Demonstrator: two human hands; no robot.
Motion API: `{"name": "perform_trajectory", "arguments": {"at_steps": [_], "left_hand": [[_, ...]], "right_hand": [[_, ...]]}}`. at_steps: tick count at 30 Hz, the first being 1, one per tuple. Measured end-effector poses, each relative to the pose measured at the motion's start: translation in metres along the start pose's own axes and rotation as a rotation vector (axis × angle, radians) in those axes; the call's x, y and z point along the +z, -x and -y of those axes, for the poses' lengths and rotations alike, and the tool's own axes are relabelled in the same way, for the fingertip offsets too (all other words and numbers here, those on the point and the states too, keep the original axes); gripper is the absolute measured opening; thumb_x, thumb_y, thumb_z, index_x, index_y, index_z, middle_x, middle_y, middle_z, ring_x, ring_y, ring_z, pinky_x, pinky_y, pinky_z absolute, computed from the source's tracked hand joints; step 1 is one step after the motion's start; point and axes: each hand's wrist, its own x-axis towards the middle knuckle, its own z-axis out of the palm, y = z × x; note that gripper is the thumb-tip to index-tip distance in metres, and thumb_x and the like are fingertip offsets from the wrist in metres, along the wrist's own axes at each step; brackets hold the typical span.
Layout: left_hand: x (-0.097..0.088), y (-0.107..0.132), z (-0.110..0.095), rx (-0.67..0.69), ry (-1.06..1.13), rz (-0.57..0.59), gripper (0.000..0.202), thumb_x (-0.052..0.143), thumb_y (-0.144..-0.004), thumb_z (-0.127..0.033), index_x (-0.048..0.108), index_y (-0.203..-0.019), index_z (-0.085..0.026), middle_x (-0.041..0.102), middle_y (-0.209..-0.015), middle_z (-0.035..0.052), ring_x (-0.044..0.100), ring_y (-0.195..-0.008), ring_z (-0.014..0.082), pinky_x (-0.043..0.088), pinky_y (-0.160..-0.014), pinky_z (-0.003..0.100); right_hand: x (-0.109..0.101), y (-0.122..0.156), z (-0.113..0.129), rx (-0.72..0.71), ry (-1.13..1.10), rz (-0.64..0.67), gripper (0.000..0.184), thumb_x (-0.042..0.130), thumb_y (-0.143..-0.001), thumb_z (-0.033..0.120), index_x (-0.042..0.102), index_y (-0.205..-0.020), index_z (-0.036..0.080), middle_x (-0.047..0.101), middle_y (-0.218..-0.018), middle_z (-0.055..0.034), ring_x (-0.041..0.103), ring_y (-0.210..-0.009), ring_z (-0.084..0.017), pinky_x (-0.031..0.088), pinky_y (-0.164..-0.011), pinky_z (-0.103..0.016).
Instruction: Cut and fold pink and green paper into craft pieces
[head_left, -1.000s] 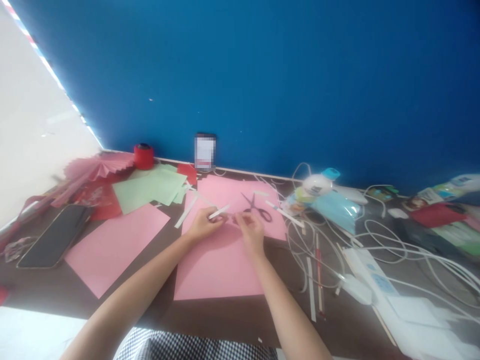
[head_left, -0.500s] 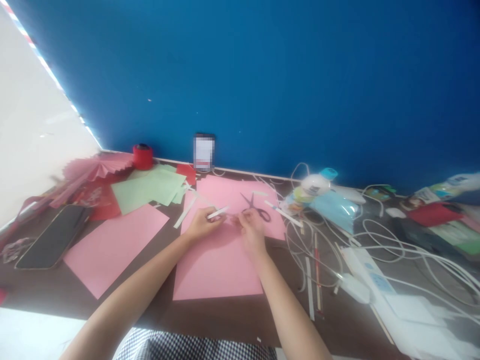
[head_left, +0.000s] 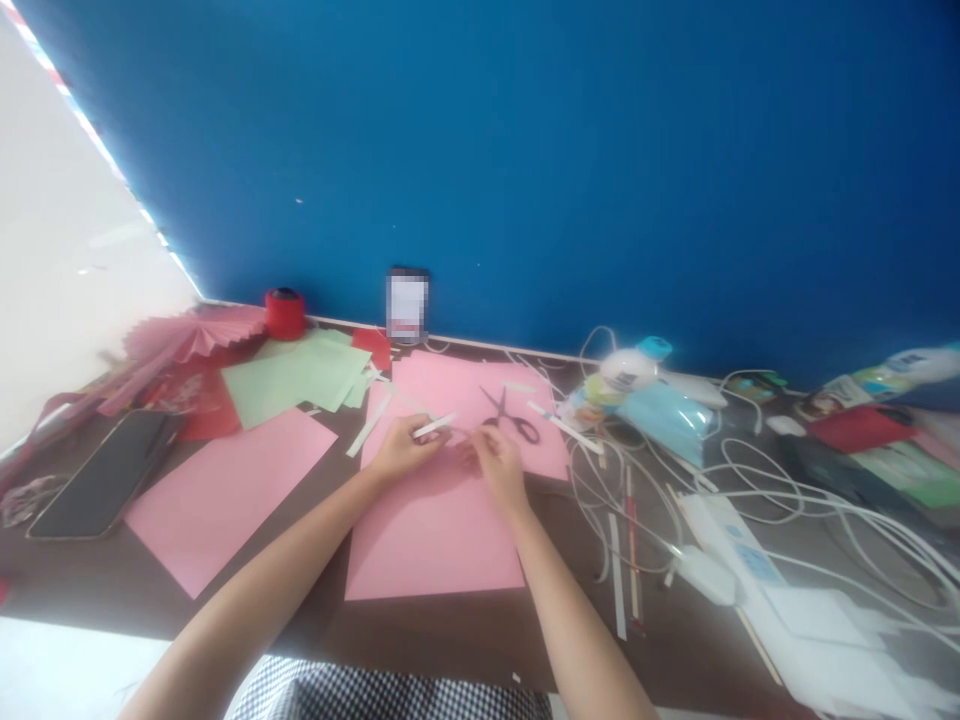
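Observation:
My left hand (head_left: pixel 401 450) is closed in a pinch on a thin white paper strip (head_left: pixel 436 426) that sticks out to the right. My right hand (head_left: pixel 495 462) is closed beside it, fingertips meeting the left hand's over a small pink piece I cannot make out clearly. Both hands hover over a large pink paper sheet (head_left: pixel 435 540). Black scissors (head_left: pixel 510 415) lie on the pink sheet just beyond my right hand.
A second pink sheet (head_left: pixel 217 495) and green sheets (head_left: pixel 300 375) lie left. A dark phone (head_left: pixel 101 475), pink folded fans (head_left: pixel 187 335) and a red spool (head_left: pixel 286 312) are at far left. White cables (head_left: pixel 750 480), a power strip (head_left: pixel 750 565) and bottles crowd the right. Blue wall behind.
My right hand has shifted slightly left and nearer to me, away from the scissors. The left hand keeps the white strip in about the same place.

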Motion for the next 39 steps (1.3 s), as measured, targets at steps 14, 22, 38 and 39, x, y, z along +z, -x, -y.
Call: {"name": "perform_trajectory", "arguments": {"at_steps": [14,22,38,39], "left_hand": [[-0.001,0.001,-0.004,-0.011,0.029,0.024,0.017,0.054,-0.075,-0.029,0.064,-0.076,-0.015,0.051,-0.060,-0.0030,0.040,-0.053,0.0073,0.031,-0.050,0.020],[-0.001,0.000,0.000,0.002,0.025,0.021,0.018,0.055,-0.075,-0.030,0.062,-0.072,-0.014,0.050,-0.058,-0.0027,0.040,-0.053,0.0080,0.031,-0.050,0.020],[0.000,0.000,0.001,-0.006,0.044,0.066,0.032,0.056,-0.074,-0.037,0.046,-0.052,-0.015,0.039,-0.051,-0.0049,0.036,-0.048,0.0062,0.027,-0.045,0.019],[0.000,0.000,0.000,-0.015,0.044,0.056,0.030,0.056,-0.075,-0.036,0.050,-0.055,-0.015,0.040,-0.052,-0.0046,0.037,-0.048,0.0065,0.027,-0.045,0.019]], "right_hand": [[0.000,-0.005,-0.010,0.050,-0.118,-0.089,0.030,0.068,-0.067,0.039,0.065,-0.084,0.015,0.068,-0.076,-0.0053,0.066,-0.066,-0.018,0.052,-0.070,-0.035],[0.000,-0.001,0.003,0.065,0.011,-0.060,0.033,0.057,-0.075,0.047,0.061,-0.068,0.015,0.062,-0.056,-0.0014,0.057,-0.049,-0.012,0.047,-0.050,-0.024],[0.006,0.002,0.007,-0.146,0.114,-0.089,0.025,0.053,-0.080,0.039,0.064,-0.078,0.017,0.062,-0.069,-0.0029,0.058,-0.065,-0.014,0.047,-0.064,-0.028],[0.003,0.001,0.008,-0.134,0.110,-0.132,0.027,0.050,-0.082,0.040,0.062,-0.079,0.016,0.062,-0.064,-0.0019,0.057,-0.060,-0.013,0.047,-0.061,-0.027]]}}
